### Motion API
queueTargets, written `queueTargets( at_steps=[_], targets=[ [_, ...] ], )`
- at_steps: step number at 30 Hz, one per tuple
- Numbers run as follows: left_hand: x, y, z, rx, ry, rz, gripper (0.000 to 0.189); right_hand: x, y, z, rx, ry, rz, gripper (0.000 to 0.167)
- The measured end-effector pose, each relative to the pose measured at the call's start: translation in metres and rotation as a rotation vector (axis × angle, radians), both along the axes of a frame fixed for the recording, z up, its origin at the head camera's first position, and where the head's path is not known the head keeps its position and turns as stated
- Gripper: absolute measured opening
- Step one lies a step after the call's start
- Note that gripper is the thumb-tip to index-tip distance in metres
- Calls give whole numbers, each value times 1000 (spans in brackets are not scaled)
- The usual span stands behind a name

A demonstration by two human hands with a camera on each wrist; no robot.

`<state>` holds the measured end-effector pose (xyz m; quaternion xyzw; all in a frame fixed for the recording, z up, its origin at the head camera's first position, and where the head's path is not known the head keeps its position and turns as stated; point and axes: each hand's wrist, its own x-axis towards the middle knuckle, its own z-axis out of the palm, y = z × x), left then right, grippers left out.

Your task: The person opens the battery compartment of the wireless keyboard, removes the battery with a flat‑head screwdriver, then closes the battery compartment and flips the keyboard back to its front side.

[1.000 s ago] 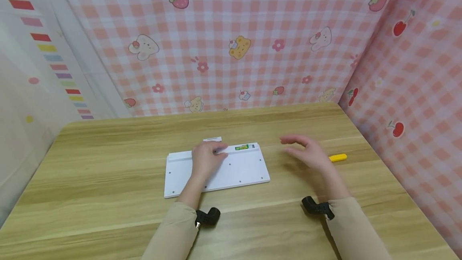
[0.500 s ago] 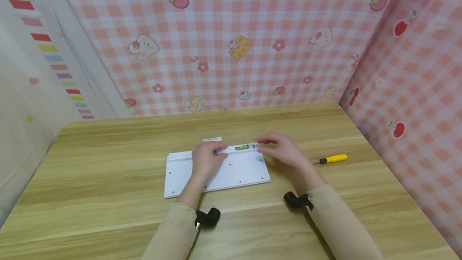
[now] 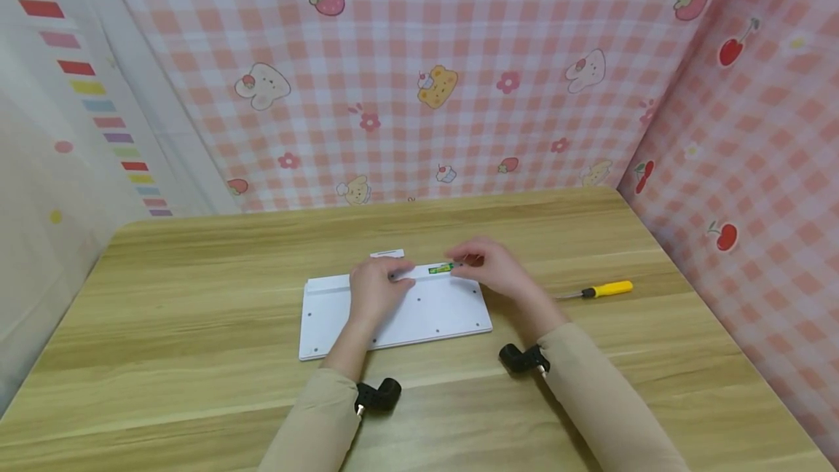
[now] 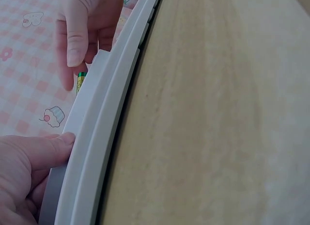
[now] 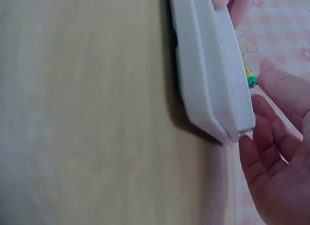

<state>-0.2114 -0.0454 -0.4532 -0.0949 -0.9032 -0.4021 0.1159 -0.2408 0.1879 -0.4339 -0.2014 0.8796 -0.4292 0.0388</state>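
Note:
A white keyboard [image 3: 429, 312] lies face down on the table, with small dark screw spots on its back. My left hand [image 3: 378, 284] grips its raised far edge, thumb on top and fingers curled behind. A green battery [image 3: 439, 269] shows in the slot along that edge, to the right of the left hand. In the right wrist view the green end of the battery [image 5: 251, 81] stands out above the edge. My right hand [image 3: 491, 268] is at this end, thumb and fingertips curved and apart right beside it, other fingers near the keyboard's corner.
Behind the keyboard lies a small white cover [image 3: 387, 253]. A screwdriver [image 3: 609, 288] with a yellow handle rests on the wooden table [image 3: 197, 399] to the right. Pink checked cloth [image 3: 406, 57] hangs along the back and the right side.
My right hand has come leftward from above the screwdriver to the battery's right end, uncovering the screwdriver's shaft. My left hand and the keyboard have stayed in place.

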Motion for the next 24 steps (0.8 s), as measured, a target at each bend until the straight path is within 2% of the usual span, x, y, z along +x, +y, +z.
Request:
queueTargets(
  at_steps=[6,13,24],
  targets=[
    [-1,-1,-2,-8,10,-4,23,-3,-3,-2,17,-34,-29,26],
    [-1,-1,-3,-5,1,1,23,-6,-5,-3,62,-13,-34,25],
    [0,0,0,5,5,4,23,-6,-6,-5,37,3,-83,8]
  ],
)
